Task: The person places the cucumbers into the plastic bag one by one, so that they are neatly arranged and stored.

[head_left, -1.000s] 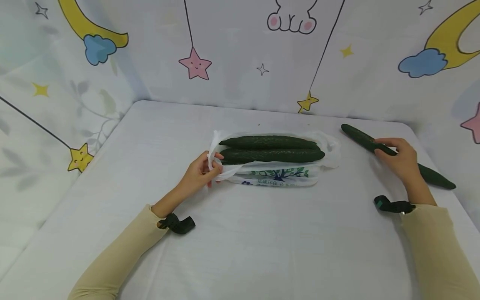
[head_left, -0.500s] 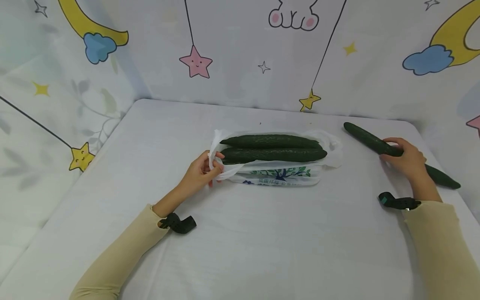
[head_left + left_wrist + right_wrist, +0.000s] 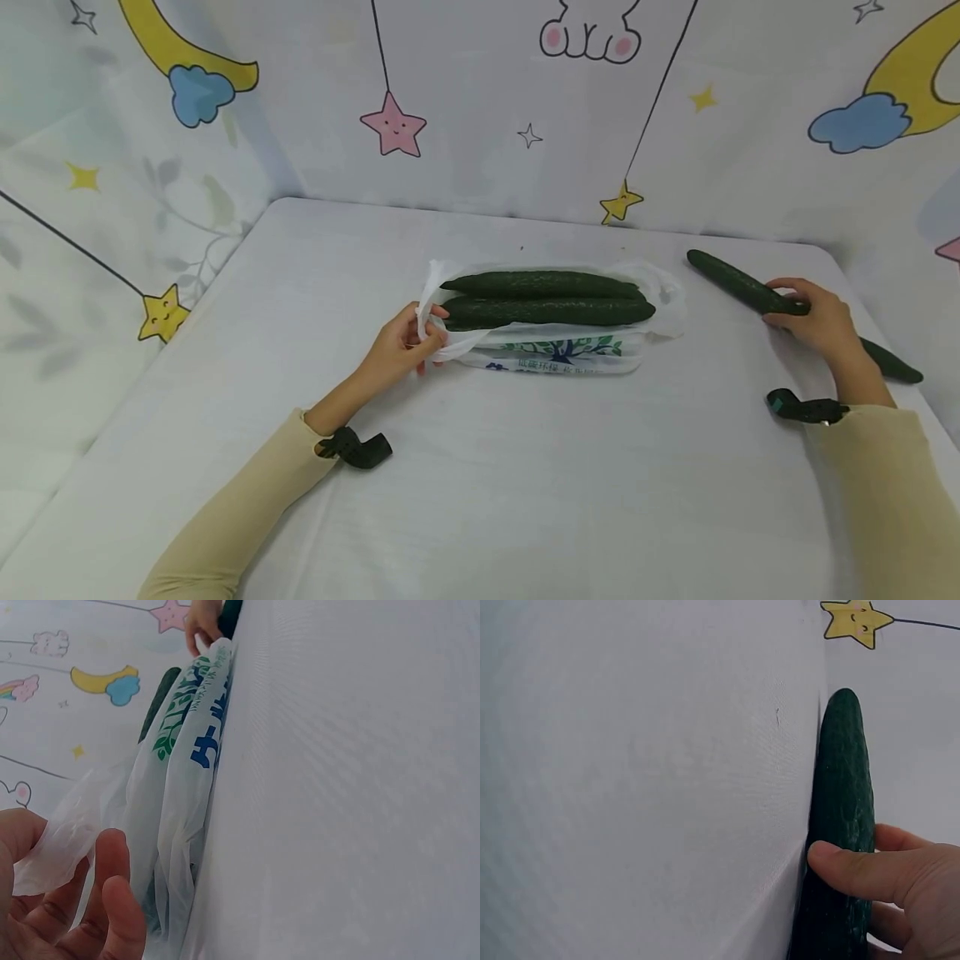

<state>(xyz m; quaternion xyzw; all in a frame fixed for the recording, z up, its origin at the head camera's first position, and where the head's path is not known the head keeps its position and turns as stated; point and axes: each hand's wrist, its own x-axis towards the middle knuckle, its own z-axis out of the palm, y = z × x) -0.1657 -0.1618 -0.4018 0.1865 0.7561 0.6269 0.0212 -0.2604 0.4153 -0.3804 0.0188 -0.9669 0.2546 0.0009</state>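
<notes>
Two dark green cucumbers, a rear one [image 3: 540, 284] and a front one [image 3: 555, 312], lie side by side in a white plastic bag [image 3: 562, 363] printed with a tree. My left hand [image 3: 397, 342] pinches the bag's left edge; in the left wrist view the thin film [image 3: 67, 840] stretches between thumb and fingers. To the right, a third cucumber [image 3: 727, 279] lies slantwise on the table. My right hand [image 3: 821, 323] holds it near its middle, hiding part of it. In the right wrist view the thumb [image 3: 855, 870] presses one side of this cucumber [image 3: 844, 780], fingers on the other.
A white cloth covers the table [image 3: 525, 483]. Behind its far edge hangs a backdrop [image 3: 465, 75] printed with stars, moons and clouds. The held cucumber lies near the table's right edge. Black wrist cameras, left [image 3: 358, 448] and right [image 3: 802, 408], sit at the sleeves.
My right hand has shifted slightly right along the third cucumber and closed more around it. My left hand, the bag and its two cucumbers stay put.
</notes>
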